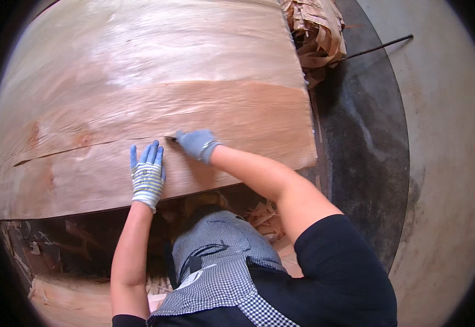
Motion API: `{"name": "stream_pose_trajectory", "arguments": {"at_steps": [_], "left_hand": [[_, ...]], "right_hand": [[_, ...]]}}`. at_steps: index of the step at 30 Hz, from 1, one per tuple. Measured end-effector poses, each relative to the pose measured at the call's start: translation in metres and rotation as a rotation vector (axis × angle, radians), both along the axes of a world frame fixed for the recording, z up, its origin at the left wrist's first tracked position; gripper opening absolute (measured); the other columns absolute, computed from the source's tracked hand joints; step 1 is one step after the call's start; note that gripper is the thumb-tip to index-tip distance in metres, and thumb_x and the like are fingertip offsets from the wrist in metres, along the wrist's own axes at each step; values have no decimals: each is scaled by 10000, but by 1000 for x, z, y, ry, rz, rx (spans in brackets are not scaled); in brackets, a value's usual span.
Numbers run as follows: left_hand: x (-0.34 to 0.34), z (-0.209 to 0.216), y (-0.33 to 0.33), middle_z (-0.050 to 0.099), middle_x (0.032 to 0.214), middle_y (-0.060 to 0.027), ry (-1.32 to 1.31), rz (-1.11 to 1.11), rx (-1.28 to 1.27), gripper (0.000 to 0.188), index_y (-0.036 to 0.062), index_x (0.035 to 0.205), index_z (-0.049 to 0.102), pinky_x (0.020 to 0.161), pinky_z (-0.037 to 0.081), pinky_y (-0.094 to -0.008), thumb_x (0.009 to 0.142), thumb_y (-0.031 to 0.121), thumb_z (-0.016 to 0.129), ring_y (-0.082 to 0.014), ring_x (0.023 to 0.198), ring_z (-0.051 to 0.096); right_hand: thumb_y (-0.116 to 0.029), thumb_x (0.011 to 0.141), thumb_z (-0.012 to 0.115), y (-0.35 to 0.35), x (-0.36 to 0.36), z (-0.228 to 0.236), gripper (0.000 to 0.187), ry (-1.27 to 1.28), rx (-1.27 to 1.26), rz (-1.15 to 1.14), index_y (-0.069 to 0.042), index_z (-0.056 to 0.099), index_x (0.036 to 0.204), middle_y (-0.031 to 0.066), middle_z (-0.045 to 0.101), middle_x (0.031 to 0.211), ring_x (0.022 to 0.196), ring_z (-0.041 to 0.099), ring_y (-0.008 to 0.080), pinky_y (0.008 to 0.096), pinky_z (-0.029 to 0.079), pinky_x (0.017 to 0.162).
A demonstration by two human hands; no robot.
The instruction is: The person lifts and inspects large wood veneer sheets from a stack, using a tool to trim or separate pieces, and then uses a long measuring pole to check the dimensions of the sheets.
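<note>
A wide sheet of pale wood veneer (237, 114) covers the work surface before me. A long dark split runs across its near part, leftward from the tool in my right hand. My left hand (148, 171), in a striped glove with blue fingertips, lies flat on the veneer just below that split, fingers stretched out. Gloved in blue-grey, my right hand (196, 144) is closed around a small dark knife-like tool (170, 138). Its tip touches the veneer at the split's right end; the rest of the tool is hidden in the glove.
A bundle of veneer strips (316, 32) sits beyond the sheet's far right corner. A dark rod (382, 47) lies next to it over the dark floor strip (365, 131). Veneer scraps (266, 220) are heaped below the near edge, close to my checked apron (215, 272).
</note>
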State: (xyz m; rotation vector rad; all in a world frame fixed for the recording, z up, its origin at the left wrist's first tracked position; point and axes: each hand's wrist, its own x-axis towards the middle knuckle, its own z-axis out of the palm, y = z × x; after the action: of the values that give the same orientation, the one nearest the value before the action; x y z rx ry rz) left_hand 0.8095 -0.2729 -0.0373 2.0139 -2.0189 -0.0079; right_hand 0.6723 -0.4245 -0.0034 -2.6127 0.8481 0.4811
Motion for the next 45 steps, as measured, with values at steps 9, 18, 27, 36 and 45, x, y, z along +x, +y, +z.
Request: {"name": "stream_pose_trajectory", "arguments": {"at_steps": [9,18,27,36,45], "left_hand": [[-41,-25,-32,529,1241,-125,-138,325,48,445,37,1133,569,1070,238,-457,704,-37,474,-260,1137,494],[-64,-17,-46,505,1273,-123,-287,478,290,427,39,1152,567,1069,253,-405,728,9,522,-266,1163,479],[-84,-2,-62,283,1426,-179,-171,840,727,687,146,1377,338,1038,290,-417,764,267,622,-398,1198,402],[-89,-2,-56,354,1368,-225,-244,761,654,649,120,1362,354,984,347,-426,786,301,591,-385,1116,473],[-94,18,-65,376,1345,-231,-216,718,641,642,86,1339,381,1023,283,-454,784,336,586,-353,1188,422]], "right_hand": [[-308,919,404,-126,-224,-20,266,-57,71,-34,-130,547,1056,156,646,928,792,636,336,451,501,650],[-252,887,415,-224,-596,-4,206,555,-36,-371,-91,471,1003,196,641,840,741,621,403,448,490,670],[-262,820,633,-219,-467,-37,313,-875,366,-858,6,527,943,134,623,768,642,599,243,368,469,587],[-234,806,673,-280,-401,36,224,-918,1056,-1201,-113,491,757,-28,468,573,416,450,71,256,399,344],[-163,784,617,-316,-338,76,229,-604,-165,-350,-31,621,970,170,627,865,776,605,327,368,475,679]]}}
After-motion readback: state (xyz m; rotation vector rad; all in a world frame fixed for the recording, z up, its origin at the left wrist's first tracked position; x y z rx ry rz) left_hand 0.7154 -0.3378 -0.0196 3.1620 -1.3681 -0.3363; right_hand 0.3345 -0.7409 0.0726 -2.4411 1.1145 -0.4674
